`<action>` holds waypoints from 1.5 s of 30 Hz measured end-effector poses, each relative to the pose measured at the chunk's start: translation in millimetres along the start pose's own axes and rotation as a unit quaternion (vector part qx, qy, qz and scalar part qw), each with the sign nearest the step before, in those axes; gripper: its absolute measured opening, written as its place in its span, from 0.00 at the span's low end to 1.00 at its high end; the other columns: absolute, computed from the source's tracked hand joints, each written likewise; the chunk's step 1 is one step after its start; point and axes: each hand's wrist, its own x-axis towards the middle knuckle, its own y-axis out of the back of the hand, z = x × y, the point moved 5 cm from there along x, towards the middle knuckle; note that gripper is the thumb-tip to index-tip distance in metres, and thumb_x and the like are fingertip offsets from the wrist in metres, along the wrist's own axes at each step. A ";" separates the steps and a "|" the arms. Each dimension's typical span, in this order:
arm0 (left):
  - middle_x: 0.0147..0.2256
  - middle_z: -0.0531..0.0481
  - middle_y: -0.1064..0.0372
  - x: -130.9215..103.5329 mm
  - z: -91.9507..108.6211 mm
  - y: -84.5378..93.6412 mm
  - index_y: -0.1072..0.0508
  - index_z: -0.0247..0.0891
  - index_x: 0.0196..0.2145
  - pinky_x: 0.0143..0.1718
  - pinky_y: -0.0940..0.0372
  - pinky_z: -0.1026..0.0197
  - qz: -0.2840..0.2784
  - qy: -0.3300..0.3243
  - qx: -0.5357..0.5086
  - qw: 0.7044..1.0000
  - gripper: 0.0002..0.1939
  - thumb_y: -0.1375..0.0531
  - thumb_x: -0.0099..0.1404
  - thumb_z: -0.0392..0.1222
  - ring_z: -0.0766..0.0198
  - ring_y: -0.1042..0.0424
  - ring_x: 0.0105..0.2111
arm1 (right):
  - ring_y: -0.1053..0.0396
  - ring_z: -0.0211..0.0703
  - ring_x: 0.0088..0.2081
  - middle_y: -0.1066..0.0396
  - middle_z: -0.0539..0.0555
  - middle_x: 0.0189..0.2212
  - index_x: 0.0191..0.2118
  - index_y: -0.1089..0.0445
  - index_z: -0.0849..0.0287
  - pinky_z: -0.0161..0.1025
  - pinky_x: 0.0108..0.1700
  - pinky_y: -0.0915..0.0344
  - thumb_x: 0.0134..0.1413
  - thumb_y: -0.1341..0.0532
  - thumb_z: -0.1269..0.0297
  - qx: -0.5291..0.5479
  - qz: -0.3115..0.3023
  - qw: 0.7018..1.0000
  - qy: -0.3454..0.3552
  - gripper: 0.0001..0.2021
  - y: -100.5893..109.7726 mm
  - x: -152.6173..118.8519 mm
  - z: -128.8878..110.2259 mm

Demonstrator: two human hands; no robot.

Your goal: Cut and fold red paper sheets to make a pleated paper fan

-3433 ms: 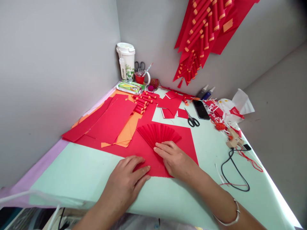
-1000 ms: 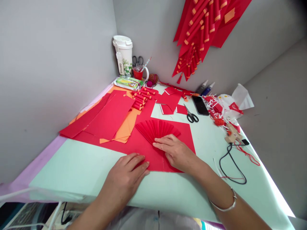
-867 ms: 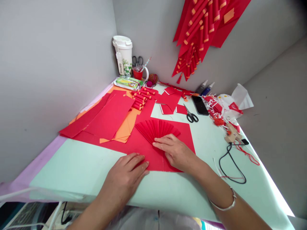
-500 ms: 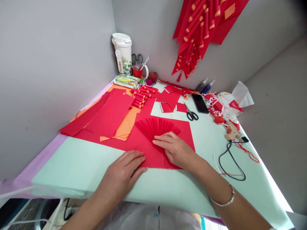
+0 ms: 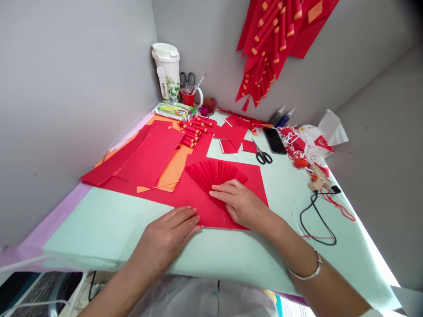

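Observation:
A pleated red paper fan [image 5: 211,171] lies spread on a large red paper sheet [image 5: 251,178] near the table's front edge. My right hand [image 5: 239,201] grips the fan at its gathered base, fingers together over the lower folds and thumb tucked below; the very point of the fan is hidden under it. Flat at the sheet's lower left edge rests my left hand [image 5: 173,229], its fingers stretched out over the paper and holding nothing. A crease runs down the sheet between the hands.
Stacked red sheets [image 5: 148,154] and orange paper [image 5: 173,174] lie left. Behind are small red paper rolls [image 5: 193,132], a white cup [image 5: 168,72] and red cut pieces [image 5: 231,132]. Scissors [image 5: 262,154], a phone [image 5: 275,141], a glue gun [image 5: 319,178] and its black cable [image 5: 312,220] lie right.
The whole view has shifted slightly. The fan and my right hand keep their places on the sheet; my left thumb has drawn closer to its fingers.

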 end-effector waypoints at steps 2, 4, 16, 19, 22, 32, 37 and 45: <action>0.41 0.45 0.21 0.2 0.8 0.7 0.23 0.35 0.42 0.46 0.28 0.56 0.001 -0.010 -0.001 1.000 0.08 0.41 0.67 0.37 0.59 0.23 0.43 | 0.35 0.50 0.48 0.28 0.58 0.53 0.55 0.29 0.61 0.50 0.51 0.30 0.53 0.48 0.84 0.002 -0.001 1.000 -0.001 0.26 0.1 -0.3 -0.3; 0.41 0.46 0.21 -0.2 1.0 1.2 0.23 0.35 0.42 0.47 0.28 0.57 0.004 -0.016 -0.004 1.000 0.08 0.40 0.66 0.36 0.59 0.24 0.44 | 0.35 0.50 0.48 0.28 0.59 0.53 0.55 0.29 0.62 0.50 0.51 0.30 0.53 0.48 0.84 0.005 -0.002 1.000 -0.003 0.26 0.2 -0.5 -0.2; 0.39 0.47 0.21 -1.3 1.4 0.8 0.24 0.36 0.40 0.45 0.29 0.56 0.013 -0.025 0.014 0.999 0.05 0.39 0.65 0.35 0.59 0.23 0.40 | 0.35 0.49 0.48 0.27 0.58 0.53 0.54 0.29 0.63 0.49 0.52 0.31 0.52 0.48 0.84 0.011 -0.003 1.000 -0.004 0.26 0.5 0.2 0.1; 0.39 0.47 0.21 -2.0 1.1 0.6 0.24 0.36 0.40 0.45 0.29 0.56 0.015 -0.025 0.013 0.999 0.05 0.39 0.65 0.35 0.59 0.23 0.41 | 0.36 0.50 0.48 0.27 0.59 0.53 0.54 0.28 0.65 0.49 0.52 0.31 0.52 0.48 0.85 0.011 -0.004 1.000 -0.001 0.25 0.6 0.4 -0.3; 0.39 0.47 0.21 -3.3 2.2 1.5 0.24 0.36 0.40 0.46 0.29 0.56 0.011 -0.030 0.007 0.999 0.06 0.39 0.65 0.34 0.59 0.23 0.42 | 0.36 0.49 0.48 0.27 0.59 0.53 0.54 0.29 0.64 0.49 0.52 0.31 0.52 0.48 0.84 0.013 -0.005 1.000 -0.003 0.25 0.5 0.6 -0.2; 0.38 0.46 0.21 0.7 6.5 6.3 0.23 0.36 0.39 0.44 0.28 0.56 0.009 -0.045 0.004 0.999 0.06 0.41 0.66 0.34 0.58 0.22 0.40 | 0.36 0.50 0.50 0.29 0.57 0.54 0.56 0.30 0.59 0.51 0.52 0.31 0.52 0.47 0.83 0.027 -0.006 0.999 -0.016 0.27 -0.4 -1.2 0.9; 0.38 0.46 0.21 -4.8 11.1 17.1 0.25 0.35 0.42 0.45 0.29 0.56 0.036 -0.062 -0.005 0.997 0.09 0.38 0.62 0.30 0.59 0.23 0.41 | 0.37 0.50 0.51 0.29 0.58 0.54 0.57 0.31 0.61 0.50 0.53 0.32 0.52 0.47 0.83 0.031 -0.013 0.999 -0.021 0.27 -1.4 -1.7 2.5; 0.35 0.42 0.24 0.9 2.2 52.5 0.27 0.33 0.41 0.43 0.31 0.53 0.188 0.050 0.086 0.977 0.12 0.37 0.59 0.25 0.56 0.25 0.39 | 0.37 0.50 0.51 0.30 0.57 0.55 0.57 0.30 0.61 0.49 0.53 0.32 0.52 0.46 0.82 0.036 -0.018 0.999 -0.030 0.27 -0.4 -0.8 1.4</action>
